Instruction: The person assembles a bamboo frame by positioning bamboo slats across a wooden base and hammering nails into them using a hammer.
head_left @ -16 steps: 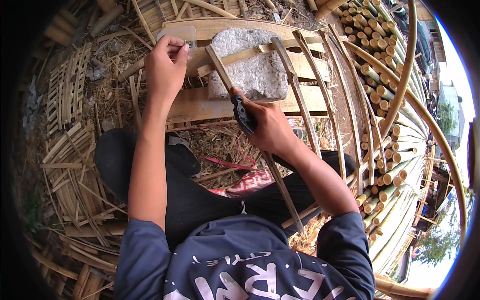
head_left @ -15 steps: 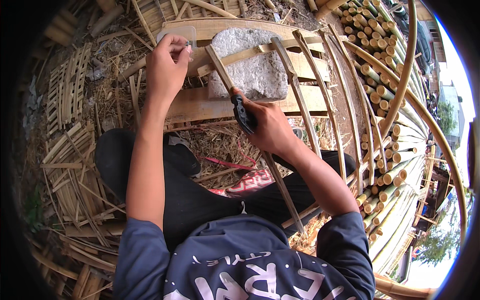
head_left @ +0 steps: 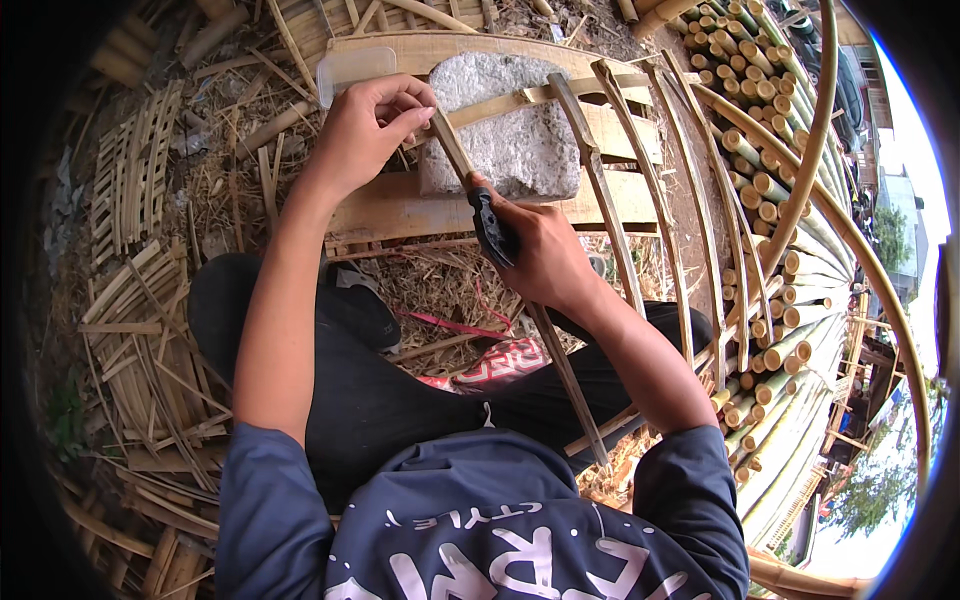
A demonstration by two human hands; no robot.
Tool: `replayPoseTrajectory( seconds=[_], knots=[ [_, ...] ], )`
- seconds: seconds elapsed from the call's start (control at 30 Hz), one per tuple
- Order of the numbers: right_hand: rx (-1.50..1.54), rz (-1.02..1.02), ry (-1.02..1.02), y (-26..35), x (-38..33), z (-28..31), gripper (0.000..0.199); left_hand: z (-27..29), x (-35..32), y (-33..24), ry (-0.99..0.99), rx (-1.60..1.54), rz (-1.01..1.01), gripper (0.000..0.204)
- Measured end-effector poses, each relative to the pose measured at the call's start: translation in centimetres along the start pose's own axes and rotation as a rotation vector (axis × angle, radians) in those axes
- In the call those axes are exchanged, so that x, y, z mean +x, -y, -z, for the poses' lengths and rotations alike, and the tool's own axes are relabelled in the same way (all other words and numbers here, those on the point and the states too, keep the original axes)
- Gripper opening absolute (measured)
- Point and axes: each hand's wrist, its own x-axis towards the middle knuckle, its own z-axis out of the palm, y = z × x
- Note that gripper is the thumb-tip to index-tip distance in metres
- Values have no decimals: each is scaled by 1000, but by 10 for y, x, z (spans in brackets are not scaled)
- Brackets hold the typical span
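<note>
So there's a huge stack of cut bamboo poles (head_left: 770,300) running down the right side, ends facing up, with long bent bamboo strips arching over them. On the left the ground is covered in bamboo offcuts and slats (head_left: 140,300). Up front sits a wide wooden plank (head_left: 400,205) with a rough grey stone block (head_left: 510,135) resting on it, near a clear plastic lid (head_left: 350,68) at the top. The person sits cross-legged in dark trousers. The long bamboo strip (head_left: 565,375) runs diagonally from the stone down past the right knee. The left hand (head_left: 365,130) pinches the strip's top end at the stone's edge, and the right hand (head_left: 540,255) is clenched around a dark-handled knife (head_left: 492,228) laid against the strip.
</note>
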Motion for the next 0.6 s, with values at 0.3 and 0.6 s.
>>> replayPoseTrajectory(
  seconds=[0.3, 0.6],
  knots=[
    [-7, -5, 6, 1, -1, 1, 72, 5, -6, 16, -59, -103, -10, 20],
    [3, -24, -1, 2, -1, -1, 73, -12, 5, 29, -225, -93, -52, 16]
  ],
)
